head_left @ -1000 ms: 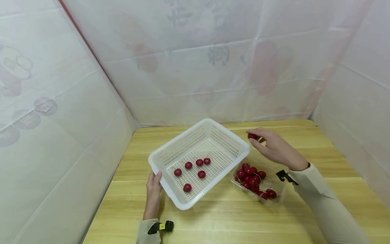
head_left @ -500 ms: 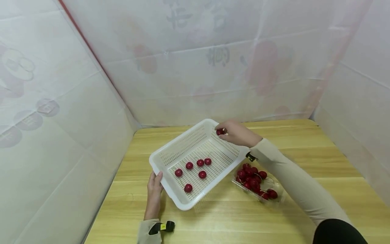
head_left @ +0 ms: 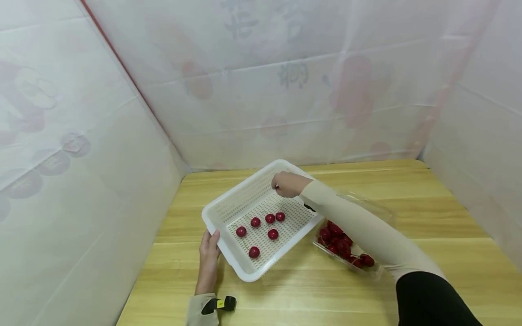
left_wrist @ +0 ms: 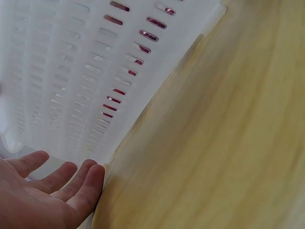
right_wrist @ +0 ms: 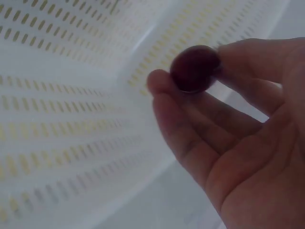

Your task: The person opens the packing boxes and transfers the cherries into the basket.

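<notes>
A white perforated plastic basket [head_left: 244, 275] stands at an angle on the table, several dark red cherries [head_left: 273, 234] scattered over its floor. At its near left corner my left hand [head_left: 210, 253] grips it, thumb at the rim and fingers against the outside; the left wrist view shows those fingers [left_wrist: 57, 181] beside the slotted wall. My right hand [head_left: 291, 184] is over the far part of the basket, palm down. In the right wrist view it pinches a single cherry [right_wrist: 194, 69] between thumb and fingertips, close to the basket's inner walls.
Right of the basket, a clear plastic box [head_left: 346, 261] holds a heap of cherries [head_left: 340, 244], partly covered by my right sleeve [head_left: 359, 222]. The wooden table [head_left: 310, 294] is enclosed by white printed sheets [head_left: 261, 104] at the back and sides.
My right hand has carried its cherry leftward, from above the clear box to over the inside of the basket. The left hand keeps its grip, and the basket has hardly moved.
</notes>
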Demonstrator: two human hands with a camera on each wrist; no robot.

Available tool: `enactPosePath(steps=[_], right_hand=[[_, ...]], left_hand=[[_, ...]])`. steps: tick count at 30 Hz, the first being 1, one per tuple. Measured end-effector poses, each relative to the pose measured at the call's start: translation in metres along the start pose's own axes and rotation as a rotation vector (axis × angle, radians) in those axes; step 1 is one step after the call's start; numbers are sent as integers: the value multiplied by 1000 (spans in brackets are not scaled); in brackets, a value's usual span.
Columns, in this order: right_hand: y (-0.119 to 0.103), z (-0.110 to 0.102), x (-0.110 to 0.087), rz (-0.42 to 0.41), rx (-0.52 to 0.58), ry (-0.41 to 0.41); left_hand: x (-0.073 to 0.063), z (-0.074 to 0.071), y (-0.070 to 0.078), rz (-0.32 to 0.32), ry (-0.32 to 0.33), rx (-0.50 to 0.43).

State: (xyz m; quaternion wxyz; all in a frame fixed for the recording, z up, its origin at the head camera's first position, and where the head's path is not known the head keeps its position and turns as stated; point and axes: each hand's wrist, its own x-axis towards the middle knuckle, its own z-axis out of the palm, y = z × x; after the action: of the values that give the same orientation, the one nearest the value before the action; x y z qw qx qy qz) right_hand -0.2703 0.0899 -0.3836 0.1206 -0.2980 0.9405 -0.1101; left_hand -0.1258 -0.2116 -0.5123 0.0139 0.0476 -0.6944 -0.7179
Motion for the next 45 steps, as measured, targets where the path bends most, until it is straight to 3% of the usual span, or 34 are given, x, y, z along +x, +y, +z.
enactPosePath(steps=[6, 12, 21, 26, 34, 40, 45], right_hand=[[-3, 16, 11, 108, -51, -110], [-7, 25, 7, 161, -36, -179], [-9, 40, 11, 216, -17, -220], [-13, 37, 10, 225, 1, -218], [-24, 9, -13, 55, 6, -97], [-35, -20, -68, -46, 79, 104], [-30, -28, -118, -36, 131, 256]], left_hand=[[0, 3, -1, 2, -6, 1], [0, 5, 0, 11, -10, 5], [0, 7, 2, 17, -9, 5], [-1, 6, 2, 8, -23, 6], [0, 2, 4, 29, -1, -8], [0, 3, 4, 26, -28, 1], [0, 2, 3, 25, -18, 0]])
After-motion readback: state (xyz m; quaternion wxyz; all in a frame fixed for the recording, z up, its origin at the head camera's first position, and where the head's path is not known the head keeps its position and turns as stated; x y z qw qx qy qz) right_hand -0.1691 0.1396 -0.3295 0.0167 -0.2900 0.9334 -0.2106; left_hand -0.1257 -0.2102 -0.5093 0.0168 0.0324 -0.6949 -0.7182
